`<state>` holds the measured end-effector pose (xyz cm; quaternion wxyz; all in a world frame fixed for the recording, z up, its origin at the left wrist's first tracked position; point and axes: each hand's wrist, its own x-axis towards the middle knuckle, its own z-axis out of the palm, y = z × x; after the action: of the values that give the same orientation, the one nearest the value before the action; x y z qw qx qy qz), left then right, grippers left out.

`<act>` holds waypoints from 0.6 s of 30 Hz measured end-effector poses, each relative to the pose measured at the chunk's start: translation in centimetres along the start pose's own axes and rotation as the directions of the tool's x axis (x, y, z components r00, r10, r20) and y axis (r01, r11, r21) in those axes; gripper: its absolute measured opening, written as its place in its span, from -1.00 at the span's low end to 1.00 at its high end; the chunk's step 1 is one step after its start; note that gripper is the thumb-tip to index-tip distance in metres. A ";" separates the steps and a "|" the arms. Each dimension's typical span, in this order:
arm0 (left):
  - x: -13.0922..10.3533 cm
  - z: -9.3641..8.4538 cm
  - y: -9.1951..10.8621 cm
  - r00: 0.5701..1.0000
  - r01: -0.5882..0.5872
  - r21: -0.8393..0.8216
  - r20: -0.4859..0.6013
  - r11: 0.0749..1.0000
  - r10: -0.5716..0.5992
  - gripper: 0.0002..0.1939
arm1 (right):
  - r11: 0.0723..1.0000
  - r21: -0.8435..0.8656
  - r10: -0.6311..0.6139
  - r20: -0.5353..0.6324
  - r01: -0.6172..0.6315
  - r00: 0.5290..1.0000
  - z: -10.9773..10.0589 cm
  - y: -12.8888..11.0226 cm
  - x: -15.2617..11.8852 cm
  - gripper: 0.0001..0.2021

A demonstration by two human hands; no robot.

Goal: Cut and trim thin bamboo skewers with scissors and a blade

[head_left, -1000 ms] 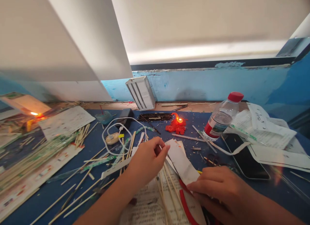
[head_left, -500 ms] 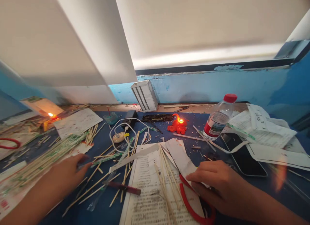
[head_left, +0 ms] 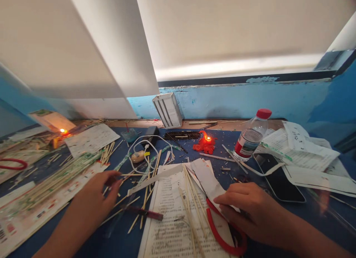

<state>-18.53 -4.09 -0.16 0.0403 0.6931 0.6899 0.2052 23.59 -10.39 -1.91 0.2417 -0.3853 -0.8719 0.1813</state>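
Note:
My left hand is over the scattered thin wooden sticks left of the middle. Its thumb and fingers are apart and curved, with stick ends close to the fingertips; no held object shows. At the right, my right hand is closed on the red-handled scissors, whose blades point up and away over a paper strip. Beneath lie printed sheets with more sticks on top. A dark red stick-like piece crosses the sheets' left edge.
A red candle burns behind the sheets, and another flame is at the far left. A water bottle, a black phone and papers stand or lie right. White cable loops behind the sticks.
My left hand has moved right and slightly up, toward the loose sticks. My right hand stays on the scissors. The view has shifted slightly.

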 end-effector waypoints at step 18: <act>4.8 4.3 3.4 0.938 0.257 -0.352 0.317 0.900 -0.144 -0.72 | 0.999 -0.015 -0.035 -0.017 0.035 0.999 -0.3 -0.6 -0.1 -0.73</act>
<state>-14.04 1.37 -1.82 0.2958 0.6180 0.6907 0.2311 23.48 -10.78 -1.39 0.2493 -0.3732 -0.8778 0.1674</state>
